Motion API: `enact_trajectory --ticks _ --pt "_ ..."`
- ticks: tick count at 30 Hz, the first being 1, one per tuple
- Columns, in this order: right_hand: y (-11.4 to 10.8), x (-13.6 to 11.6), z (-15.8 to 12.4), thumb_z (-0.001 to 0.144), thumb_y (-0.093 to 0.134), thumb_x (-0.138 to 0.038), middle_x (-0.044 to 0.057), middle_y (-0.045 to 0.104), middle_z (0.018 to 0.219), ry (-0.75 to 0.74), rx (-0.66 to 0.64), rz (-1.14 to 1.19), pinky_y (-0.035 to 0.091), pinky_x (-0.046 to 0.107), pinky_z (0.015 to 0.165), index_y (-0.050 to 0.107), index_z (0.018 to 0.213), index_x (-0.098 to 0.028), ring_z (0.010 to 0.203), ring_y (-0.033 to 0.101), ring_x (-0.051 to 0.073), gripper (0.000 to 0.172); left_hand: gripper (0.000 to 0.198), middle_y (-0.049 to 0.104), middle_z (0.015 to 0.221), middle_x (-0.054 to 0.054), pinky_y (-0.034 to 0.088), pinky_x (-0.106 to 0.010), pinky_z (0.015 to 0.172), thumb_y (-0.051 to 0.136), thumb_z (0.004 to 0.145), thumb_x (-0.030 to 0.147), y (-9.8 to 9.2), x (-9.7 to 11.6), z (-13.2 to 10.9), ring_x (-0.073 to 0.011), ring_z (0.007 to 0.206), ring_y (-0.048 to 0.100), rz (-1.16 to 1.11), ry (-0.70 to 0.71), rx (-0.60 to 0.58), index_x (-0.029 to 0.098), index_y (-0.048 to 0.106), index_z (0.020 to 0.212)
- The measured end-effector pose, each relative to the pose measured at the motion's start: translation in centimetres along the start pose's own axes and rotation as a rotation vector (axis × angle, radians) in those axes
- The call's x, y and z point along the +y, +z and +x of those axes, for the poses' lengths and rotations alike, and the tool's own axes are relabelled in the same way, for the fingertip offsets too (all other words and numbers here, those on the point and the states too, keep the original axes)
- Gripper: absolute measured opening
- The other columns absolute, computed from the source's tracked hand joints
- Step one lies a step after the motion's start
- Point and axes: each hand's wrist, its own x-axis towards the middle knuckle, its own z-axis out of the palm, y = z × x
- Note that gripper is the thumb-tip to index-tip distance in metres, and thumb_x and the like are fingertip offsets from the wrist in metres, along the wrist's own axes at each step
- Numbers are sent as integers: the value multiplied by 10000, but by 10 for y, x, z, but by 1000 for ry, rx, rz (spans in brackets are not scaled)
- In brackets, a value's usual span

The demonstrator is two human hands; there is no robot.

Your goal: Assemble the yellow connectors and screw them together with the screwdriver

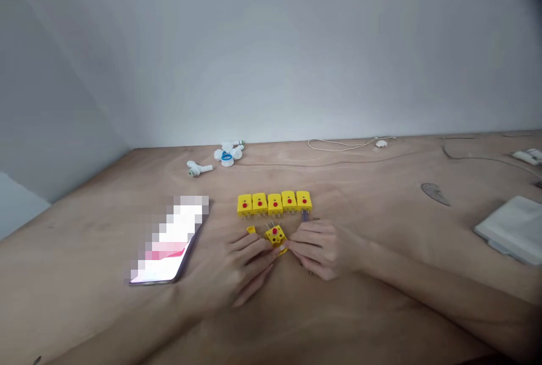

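Between my fingertips is an opened yellow plug [275,234] with a red dot and metal pins pointing away from me. My left hand [249,266] pinches its near left side, thumb and fingers closed. From the right, the closed fingers of my right hand [315,246] grip its near corner, where a small yellow bit shows. A loose yellow piece [251,230] lies just beyond my left fingers. Behind stands a row of several yellow plugs [275,204], each with a red dot and pins toward me. A thin purplish item [305,216] shows past my right hand; its kind is unclear.
To the left lies a phone [171,243] with a lit screen. White plastic fittings [227,156] and another white fitting [199,168] sit farther back. A thin cord [339,146] runs near the wall. At right are a white case [514,229] and a dark curved mark [435,193].
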Motion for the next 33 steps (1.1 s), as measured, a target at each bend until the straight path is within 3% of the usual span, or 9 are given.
enact_trajectory --ticks 5,7,13,17,23,33 --pt "-8 5 4 933 587 -122 78 777 918 277 241 219 588 295 713 714 1087 -167 784 707 180 204 302 712 1093 -114 559 -378 884 487 1006 117 0 -1 -3 -247 971 672 -11 -5 -33 125 636 1269" --pt "-10 10 1 944 587 -131 76 779 909 369 263 206 585 325 749 732 1069 -170 800 715 200 194 299 705 1100 -119 562 -381 875 480 1009 121 0 -1 -4 -248 972 669 -28 -13 -34 119 638 1262" --pt "-6 28 -16 972 585 -286 -11 665 624 765 166 247 377 256 474 744 859 -199 490 534 129 214 262 655 1197 -128 565 -401 901 513 1000 144 0 -1 -6 -265 1052 644 -70 -124 -73 167 695 1187" --pt "-9 30 -15 956 605 -319 -28 598 578 781 21 124 355 257 517 706 797 -210 486 483 119 217 315 602 1358 -118 561 -419 983 537 995 151 1 -2 -7 -273 1173 624 -102 -160 -47 222 689 1261" --pt "-10 21 -6 927 640 -302 -46 591 604 791 -33 120 347 240 526 659 860 -205 492 489 105 119 335 600 1407 -115 574 -427 1003 514 1006 153 -1 -2 -6 -276 1208 632 -109 -163 -38 226 684 1286" --pt "-5 18 -9 943 625 -311 -57 546 588 802 33 298 316 235 491 660 841 -200 485 435 95 155 342 615 1387 -119 597 -428 962 508 1006 162 1 -2 -8 -278 1147 673 -88 -157 -35 227 686 1290"
